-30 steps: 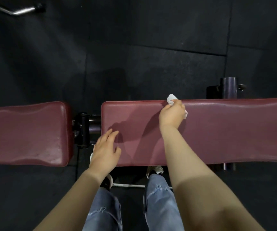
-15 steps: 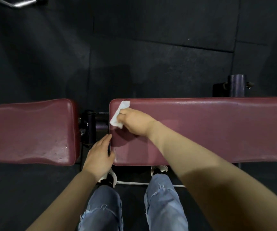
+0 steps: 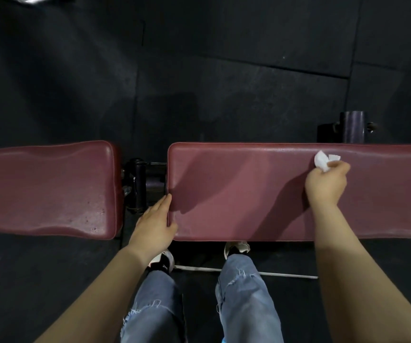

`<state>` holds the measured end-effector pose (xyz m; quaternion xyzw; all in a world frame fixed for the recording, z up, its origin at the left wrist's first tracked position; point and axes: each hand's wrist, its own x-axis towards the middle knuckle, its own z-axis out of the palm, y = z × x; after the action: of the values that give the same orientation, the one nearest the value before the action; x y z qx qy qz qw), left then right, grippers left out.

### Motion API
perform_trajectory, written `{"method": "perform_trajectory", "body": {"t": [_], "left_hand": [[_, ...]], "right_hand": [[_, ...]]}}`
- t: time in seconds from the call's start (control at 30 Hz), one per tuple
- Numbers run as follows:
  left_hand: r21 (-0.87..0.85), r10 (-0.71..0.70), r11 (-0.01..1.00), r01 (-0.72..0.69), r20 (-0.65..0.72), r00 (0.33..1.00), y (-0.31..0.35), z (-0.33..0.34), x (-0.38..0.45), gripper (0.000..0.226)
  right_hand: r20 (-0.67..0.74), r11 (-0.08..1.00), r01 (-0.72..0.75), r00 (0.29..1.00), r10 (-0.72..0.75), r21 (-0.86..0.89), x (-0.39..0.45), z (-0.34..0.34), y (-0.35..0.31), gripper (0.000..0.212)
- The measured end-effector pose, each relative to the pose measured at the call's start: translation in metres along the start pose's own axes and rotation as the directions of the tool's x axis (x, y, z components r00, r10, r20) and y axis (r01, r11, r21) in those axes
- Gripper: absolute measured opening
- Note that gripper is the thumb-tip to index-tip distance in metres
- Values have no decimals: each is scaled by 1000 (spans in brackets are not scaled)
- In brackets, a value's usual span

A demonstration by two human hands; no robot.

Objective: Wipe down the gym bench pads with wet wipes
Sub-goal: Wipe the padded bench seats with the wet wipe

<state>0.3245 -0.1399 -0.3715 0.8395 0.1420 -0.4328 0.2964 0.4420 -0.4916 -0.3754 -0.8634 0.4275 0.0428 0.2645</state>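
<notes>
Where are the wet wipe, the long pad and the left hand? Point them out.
wet wipe (image 3: 322, 161), head view, crumpled white middle.
long pad (image 3: 249, 194), head view, bare top.
left hand (image 3: 153, 227), head view, back of hand.

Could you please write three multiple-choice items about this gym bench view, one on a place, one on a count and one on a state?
1. Where is the crumpled white wet wipe?
A. on the short dark red vinyl pad
B. near the far edge of the long dark red vinyl pad
C. on the black rubber floor

2. How many red pads show?
A. one
B. two
C. three

3. What is the left hand doing?
A. gripping a wipe
B. clenched in the air
C. resting at the long pad's near left corner, fingers straight

Answers: 1 B, the right hand holds it there; 2 B, a short and a long pad; 3 C, it holds nothing.
</notes>
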Motion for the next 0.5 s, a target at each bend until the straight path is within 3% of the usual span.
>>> {"method": "perform_trajectory", "body": {"t": [0.1,0.2,0.3,0.4,0.5], "left_hand": [[-5,14,1000,-14,3,1000,-3,-2,1,73],[-9,27,1000,-27,5,1000,-5,-3,1,73],[-14,41,999,-41,1,999,-6,-1,2,73],[-63,34,997,-34,-6,999,-9,1,2,71],[-177,0,984,-1,-4,1000,-10,3,0,69]], "right_hand": [[0,992,-68,998,69,102,-4,13,-17,39],[-19,998,-54,998,54,-22,-2,18,-27,38],[12,992,32,999,-31,-120,-10,26,-32,27],[29,978,171,985,-169,-122,-46,59,-51,31],[206,946,318,932,-298,-70,-110,110,-79,39]]}}
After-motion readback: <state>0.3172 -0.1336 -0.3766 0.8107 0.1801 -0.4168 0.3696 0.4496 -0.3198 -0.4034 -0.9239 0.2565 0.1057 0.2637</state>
